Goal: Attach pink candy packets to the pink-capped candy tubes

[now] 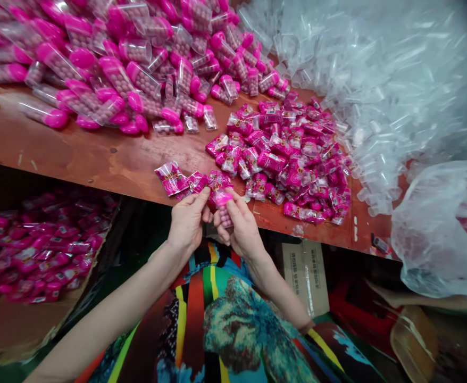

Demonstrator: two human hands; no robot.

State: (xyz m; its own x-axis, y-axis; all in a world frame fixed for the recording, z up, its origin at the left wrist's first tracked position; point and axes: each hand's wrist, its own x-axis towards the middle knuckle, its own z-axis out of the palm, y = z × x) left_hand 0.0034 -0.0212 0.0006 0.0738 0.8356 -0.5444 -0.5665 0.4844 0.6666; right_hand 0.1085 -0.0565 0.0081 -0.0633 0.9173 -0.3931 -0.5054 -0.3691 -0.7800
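Observation:
My right hand [241,226] grips a small clear bottle [226,215] with a bright pink cap, filled with pink balls, just in front of the table edge. Close on its left, my left hand [188,221] is closed, thumb against the fingers; whatever it pinches is hidden. Just beyond my fingertips lie a few flat pink printed wrappers [172,178] at the table's edge. To their right spreads a heap of pink printed packets [285,151]. Many pink-capped bottles [146,80] with balls inside are piled behind.
Clear empty plastic tubes [361,90] form a big heap at the right of the brown table [109,154]. A translucent plastic bag [436,229] hangs over the right edge. Below left stands a cardboard box [14,330] of pink packets. Another carton [305,274] sits under the table.

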